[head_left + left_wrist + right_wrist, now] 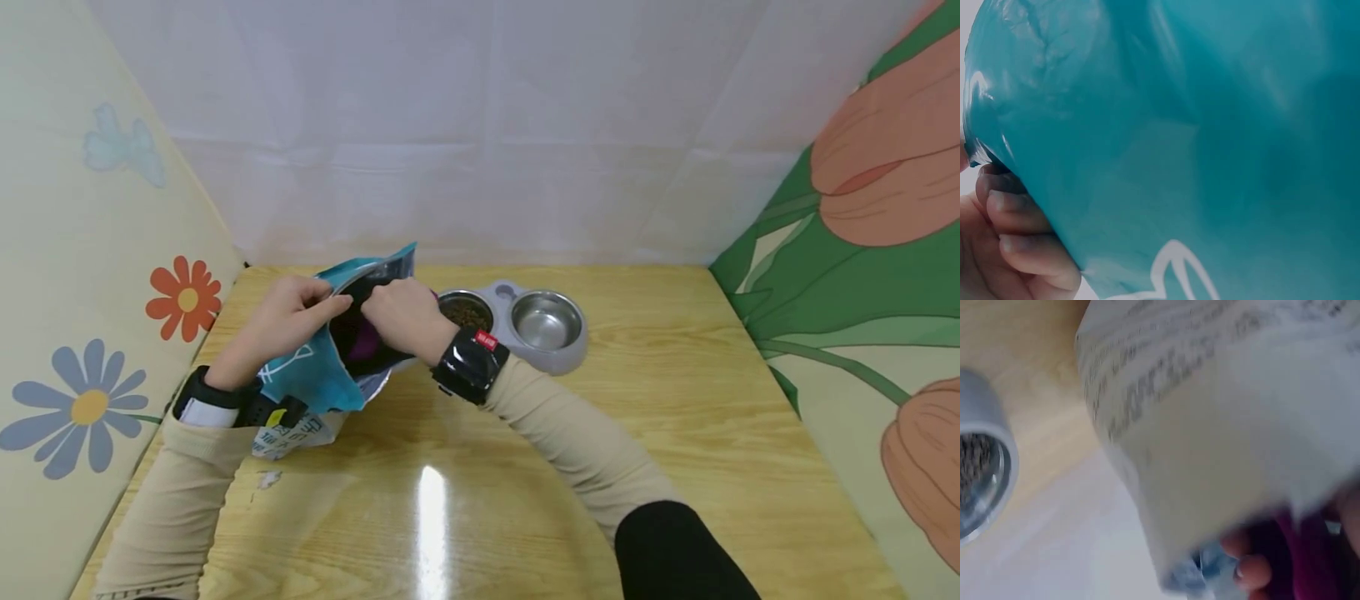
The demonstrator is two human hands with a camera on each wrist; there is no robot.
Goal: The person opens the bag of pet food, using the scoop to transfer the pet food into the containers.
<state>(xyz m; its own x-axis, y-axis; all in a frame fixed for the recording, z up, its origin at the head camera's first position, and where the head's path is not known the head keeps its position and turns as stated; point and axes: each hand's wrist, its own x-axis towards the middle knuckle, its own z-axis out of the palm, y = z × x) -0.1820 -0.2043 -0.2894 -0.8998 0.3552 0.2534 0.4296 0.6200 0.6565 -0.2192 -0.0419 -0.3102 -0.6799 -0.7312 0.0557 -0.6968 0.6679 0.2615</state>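
A: From the head view, we have the bag (315, 367) standing at the table's (525, 467) left side, its mouth tilted toward us. Our left hand (281, 321) pinches the near lip, fingers curled on the foil; our right hand (401, 312) grips the far lip, and something purple (365, 343) shows inside.

B: And the feeder (517, 321) sits just beside the bag, kibble in the left bowl (465, 312), the right bowl (546, 320) bare steel.

A: Left wrist view: teal bag (1197, 150) fills nearly everything. Our fingers (1019, 234) are bent under its edge, pressed against it.

B: Right wrist view is blurred. We see the printed side of the bag (1222, 425), a fingertip (1250, 570) curled at its rim beside the purple thing (1310, 550), and the kibble bowl (982, 481) at the left edge.

A: What worries us?

B: We judge the bag leans on our two grips alone. If one pinch slips on the slick foil, the mouth could sag and spill kibble over the table, or the bag could topple against the feeder beside it.
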